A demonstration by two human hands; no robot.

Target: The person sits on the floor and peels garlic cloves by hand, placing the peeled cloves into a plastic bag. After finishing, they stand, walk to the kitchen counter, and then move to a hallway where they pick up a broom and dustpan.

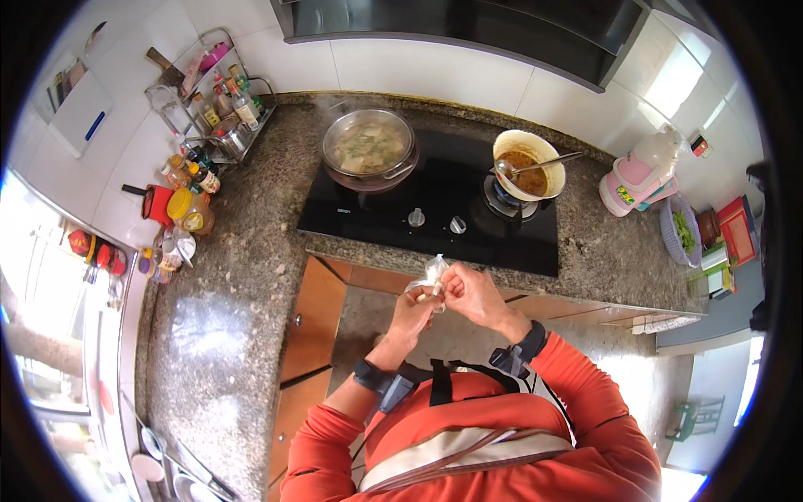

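Between my two hands, just in front of the counter edge, is a small clear plastic bag. My left hand grips its lower part; the bag's contents are too small to make out. The fingertips of my right hand pinch the bag from the other side. Beyond my hands is a black glass gas cooktop with two knobs. A steel pan of soup with pale pieces and green bits sits on its left burner. On the right burner stands a cream enamel pot of brown liquid, a metal ladle resting in it.
A metal rack holds sauce bottles and a cleaver at the back left. A yellow-lidded jar stands on the granite counter. At right are a pink and white jug and a purple basket of greens. A range hood overhangs the cooktop.
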